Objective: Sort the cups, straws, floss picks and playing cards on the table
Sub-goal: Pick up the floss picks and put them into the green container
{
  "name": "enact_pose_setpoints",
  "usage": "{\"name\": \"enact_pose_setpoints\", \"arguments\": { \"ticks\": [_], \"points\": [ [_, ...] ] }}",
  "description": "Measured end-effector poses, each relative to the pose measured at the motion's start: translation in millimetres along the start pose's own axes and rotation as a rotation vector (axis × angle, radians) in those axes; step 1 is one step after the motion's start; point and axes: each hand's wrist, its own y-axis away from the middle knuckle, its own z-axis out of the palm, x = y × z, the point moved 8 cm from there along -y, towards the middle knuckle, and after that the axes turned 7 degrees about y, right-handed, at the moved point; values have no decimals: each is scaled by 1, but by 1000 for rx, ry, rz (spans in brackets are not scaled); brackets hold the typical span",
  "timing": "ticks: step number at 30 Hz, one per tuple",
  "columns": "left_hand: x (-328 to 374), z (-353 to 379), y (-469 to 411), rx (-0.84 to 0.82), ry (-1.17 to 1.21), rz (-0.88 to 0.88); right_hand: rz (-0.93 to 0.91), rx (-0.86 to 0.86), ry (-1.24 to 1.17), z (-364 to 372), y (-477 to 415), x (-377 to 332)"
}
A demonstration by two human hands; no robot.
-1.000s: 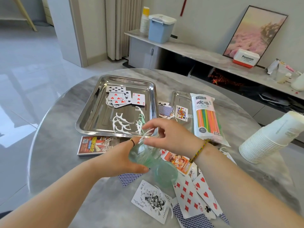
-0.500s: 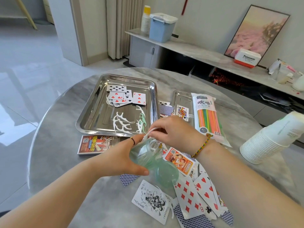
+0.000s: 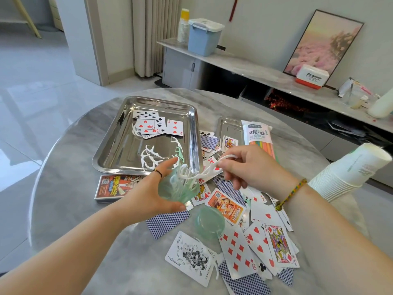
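Floss-pick step in hand

- Small bunch of white plastic floss picks (image 3: pixel 202 174) is at the mouth of the translucent green plastic tub (image 3: pixel 176 189), handles sticking out to your right, tangled together
- Your right hand (image 3: pixel 251 167) pinches those handles between thumb and forefinger; other fingers loosely curled
- Your left hand (image 3: pixel 148 194) is wrapped round the tub, holding it tilted just above the table, mouth toward the right hand
- The tub's round green lid (image 3: pixel 209 222) lies flat just beside it, among the face-up playing cards (image 3: pixel 244 248)
- More loose white floss picks (image 3: pixel 152 156) and a few cards lie in the large steel tray (image 3: pixel 110 143) beyond
- Further out: the clear packet of coloured straws (image 3: pixel 257 135), and a stack of white paper cups (image 3: pixel 344 173) on its side at far right

Judgement: whether the bunch is going in or coming out can't be read from this one moment. Either way, keep the pinch firm and the tub's mouth raised, as tangled picks could drag others out
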Motion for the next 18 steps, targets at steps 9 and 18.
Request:
{"name": "enact_pose_setpoints", "arguments": {
  "ticks": [9, 18],
  "points": [
    [-5, 1, 0, 24, -63, -33, 2, -41, 104, 32, -4, 0],
    [-4, 0, -1, 87, -40, -15, 260, 242, 36, -16, -24, 83]
  ]
}}
